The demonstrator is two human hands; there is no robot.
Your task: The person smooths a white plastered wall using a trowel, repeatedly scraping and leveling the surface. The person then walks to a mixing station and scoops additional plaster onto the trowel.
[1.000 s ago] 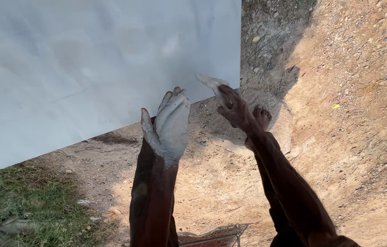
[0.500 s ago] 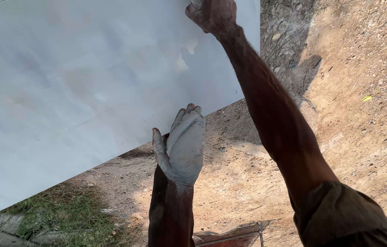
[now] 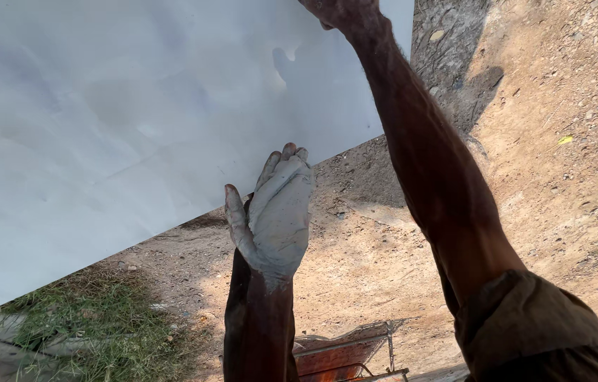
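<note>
Smooth pale wall [image 3: 136, 120] — plaster-caked left hand [image 3: 276, 212] flat

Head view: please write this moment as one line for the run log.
left hand: open, grey-coated, at the edge of the white wall | right hand: up against wall, partly out of frame | below: dirt ground, red barrow

No packages, labels, signs or screens show in the head view.
</note>
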